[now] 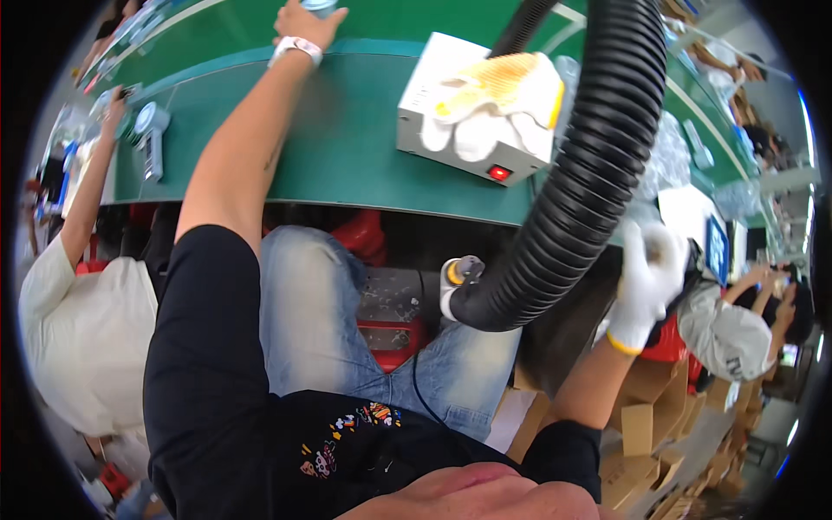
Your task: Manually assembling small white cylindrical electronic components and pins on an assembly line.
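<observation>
My bare left hand (305, 28), with a pale band on its wrist, reaches to the far side of the green bench. Its fingers curl round a light blue round object (320, 5), cut off by the upper edge of the view. Out to the right, beside the bench, is my right hand (648, 282) in a white glove with a yellow cuff. The fingers of that hand are bent in; what is between them is too blurred to name. White and yellow work gloves (498, 100) lie on a pale metal box (468, 149) with a lit red switch.
A thick black ribbed hose (598, 182) hangs down in front of me, right of centre. On the bench's left lies a grey device with a round head (152, 139). Co-workers sit on both sides. Open cardboard boxes (641, 425) stand at the lower right.
</observation>
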The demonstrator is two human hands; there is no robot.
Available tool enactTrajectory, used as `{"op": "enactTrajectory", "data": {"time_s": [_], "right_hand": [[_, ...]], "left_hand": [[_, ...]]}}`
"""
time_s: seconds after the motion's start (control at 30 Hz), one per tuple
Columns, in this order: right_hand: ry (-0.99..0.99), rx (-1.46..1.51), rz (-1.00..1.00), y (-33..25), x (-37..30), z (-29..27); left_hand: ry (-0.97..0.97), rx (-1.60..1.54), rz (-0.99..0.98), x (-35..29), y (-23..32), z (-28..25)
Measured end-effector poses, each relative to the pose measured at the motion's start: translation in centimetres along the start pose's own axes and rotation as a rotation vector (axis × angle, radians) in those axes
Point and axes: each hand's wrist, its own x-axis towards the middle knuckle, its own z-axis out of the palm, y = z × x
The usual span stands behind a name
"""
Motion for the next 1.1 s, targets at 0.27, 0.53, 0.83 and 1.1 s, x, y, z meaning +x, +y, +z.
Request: {"op": "enactTrajectory", "data": {"time_s": [0.27,0.53,0.83,1.1], "right_hand": [[0.025,1.239,0.181,-5.6,-10.2,2.5],[-0.284,0.89,0.334,-13.3,-18.3,12.5],[-0.643,0.744,0.475,-9.4,-19.4,7.1],[0.029,1.488,1.728,-5.6,-26.7,9.0]], "left_hand": [[-0.859,-1.346,-0.168,-27.6,7.8,-21.9],[-1.012,-1.877,-1.15,-37.5,11.2,-21.4],[-1.174,-1.38,-0.191,-38.8,8.5,-20.9],[-0.993,-1.795,-0.943,-35.8,10.2,-23.1]]}}
